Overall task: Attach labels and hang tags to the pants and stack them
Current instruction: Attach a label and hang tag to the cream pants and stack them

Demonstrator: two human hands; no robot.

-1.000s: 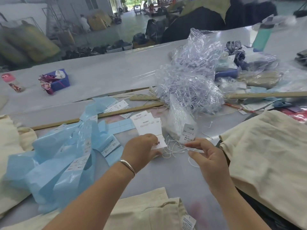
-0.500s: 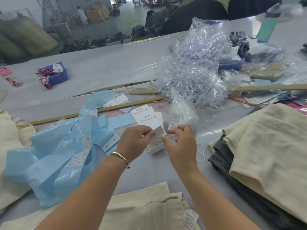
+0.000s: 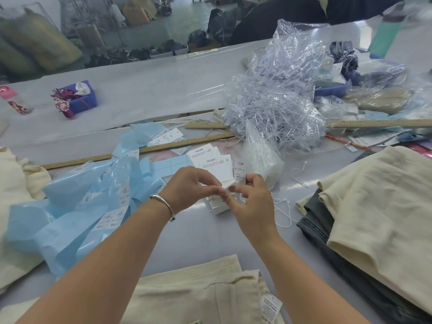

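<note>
My left hand point(image 3: 191, 188) and my right hand point(image 3: 251, 202) meet over the table's middle and pinch a white hang tag point(image 3: 224, 170) between thumbs and fingertips. More white tags point(image 3: 205, 154) lie fanned just behind it, and a small stack point(image 3: 218, 206) sits under my hands. Loose white tag strings point(image 3: 284, 206) trail to the right. Cream pants point(image 3: 198, 293) with a sewn label point(image 3: 270, 307) lie at the near edge. A stack of folded cream and dark pants point(image 3: 374, 218) stands at the right.
Blue plastic bags with stickers point(image 3: 77, 206) crowd the left. A heap of clear plastic fasteners and bags point(image 3: 278, 101) rises behind the tags. Wooden rulers point(image 3: 163, 147) cross the table. A blue box point(image 3: 80, 98) sits far left; cream cloth point(image 3: 14, 183) lies at the left edge.
My right hand came in from the strings on the right to meet my left hand at the tag. Both now pinch the tag, slightly closer to me.
</note>
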